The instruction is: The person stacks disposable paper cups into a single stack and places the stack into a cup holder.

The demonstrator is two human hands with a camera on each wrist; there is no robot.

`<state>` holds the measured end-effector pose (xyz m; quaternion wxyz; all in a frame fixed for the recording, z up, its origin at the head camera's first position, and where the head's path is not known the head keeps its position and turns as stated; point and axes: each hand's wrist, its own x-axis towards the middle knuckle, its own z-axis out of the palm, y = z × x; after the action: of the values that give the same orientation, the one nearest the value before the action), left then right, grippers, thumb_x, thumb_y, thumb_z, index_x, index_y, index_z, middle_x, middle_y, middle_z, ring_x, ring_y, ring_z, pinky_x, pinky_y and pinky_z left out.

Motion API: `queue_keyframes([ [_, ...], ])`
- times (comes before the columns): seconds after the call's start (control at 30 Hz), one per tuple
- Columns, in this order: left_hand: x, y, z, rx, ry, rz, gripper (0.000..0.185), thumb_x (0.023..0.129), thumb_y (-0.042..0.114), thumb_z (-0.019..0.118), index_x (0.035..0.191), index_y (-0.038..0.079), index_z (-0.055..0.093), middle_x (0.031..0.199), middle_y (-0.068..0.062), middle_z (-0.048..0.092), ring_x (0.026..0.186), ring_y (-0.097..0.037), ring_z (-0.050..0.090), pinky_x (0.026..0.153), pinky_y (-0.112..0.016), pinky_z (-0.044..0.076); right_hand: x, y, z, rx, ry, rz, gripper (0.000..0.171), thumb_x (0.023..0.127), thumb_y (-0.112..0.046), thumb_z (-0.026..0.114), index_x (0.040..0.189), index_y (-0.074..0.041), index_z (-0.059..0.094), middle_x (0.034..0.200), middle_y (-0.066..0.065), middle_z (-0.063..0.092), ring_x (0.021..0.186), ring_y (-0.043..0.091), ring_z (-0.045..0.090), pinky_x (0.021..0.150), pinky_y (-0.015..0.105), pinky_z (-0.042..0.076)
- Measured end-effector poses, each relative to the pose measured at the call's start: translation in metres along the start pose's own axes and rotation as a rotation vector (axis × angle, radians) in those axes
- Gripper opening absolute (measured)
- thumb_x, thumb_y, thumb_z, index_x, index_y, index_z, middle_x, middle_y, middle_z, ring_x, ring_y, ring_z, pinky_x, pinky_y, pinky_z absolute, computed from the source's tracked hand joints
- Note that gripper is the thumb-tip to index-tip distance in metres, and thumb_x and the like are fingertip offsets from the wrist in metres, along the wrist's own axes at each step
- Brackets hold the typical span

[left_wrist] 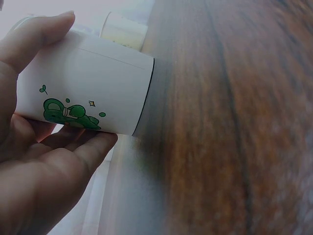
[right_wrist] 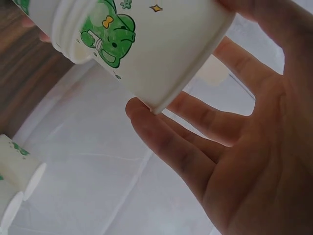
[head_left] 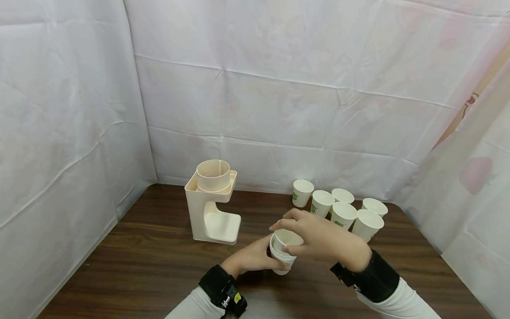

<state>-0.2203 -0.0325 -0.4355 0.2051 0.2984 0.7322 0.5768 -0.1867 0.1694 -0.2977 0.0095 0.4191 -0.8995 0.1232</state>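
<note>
While both hands' fingers clamp stacked paper cups [head_left: 283, 252], green cartoon print, no readable writing

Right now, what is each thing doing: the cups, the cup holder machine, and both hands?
Stacked cups: nested, upright, held over the table.
Left hand: grips the stack's lower side.
Right hand: fingers curled over the top cup's rim.
Six loose cups: upright, open ends up, grouped at the back right.
Cup dispenser: upright; no cup shows below it.
</note>
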Motion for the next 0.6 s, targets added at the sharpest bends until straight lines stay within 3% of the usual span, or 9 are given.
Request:
queue_keyframes([
  [0.33,-0.001,0.0,-0.002,-0.021,-0.023,-0.017,0.069,0.085,0.019,0.081,0.144,0.015,0.046,0.121,0.004,0.06,0.108,-0.012,0.059,0.093,-0.031,0.046,0.004,0.008,0.019,0.001,-0.066,0.036,0.038,0.093,-0.035,0.072,0.13,-0.031,0.065,0.12,-0.003,0.057,0.1,0.014,0.061,0.08,0.034,0.052],
  [0.6,-0.001,-0.001,-0.003,-0.011,-0.012,-0.034,0.075,0.084,0.025,0.082,0.147,0.023,0.042,0.118,0.002,0.064,0.103,-0.012,0.062,0.091,-0.029,0.047,0.006,0.012,0.026,-0.007,-0.076,0.017,0.039,0.091,-0.04,0.074,0.129,-0.031,0.065,0.116,-0.003,0.056,0.095,0.012,0.059,0.077,0.034,0.052],
])
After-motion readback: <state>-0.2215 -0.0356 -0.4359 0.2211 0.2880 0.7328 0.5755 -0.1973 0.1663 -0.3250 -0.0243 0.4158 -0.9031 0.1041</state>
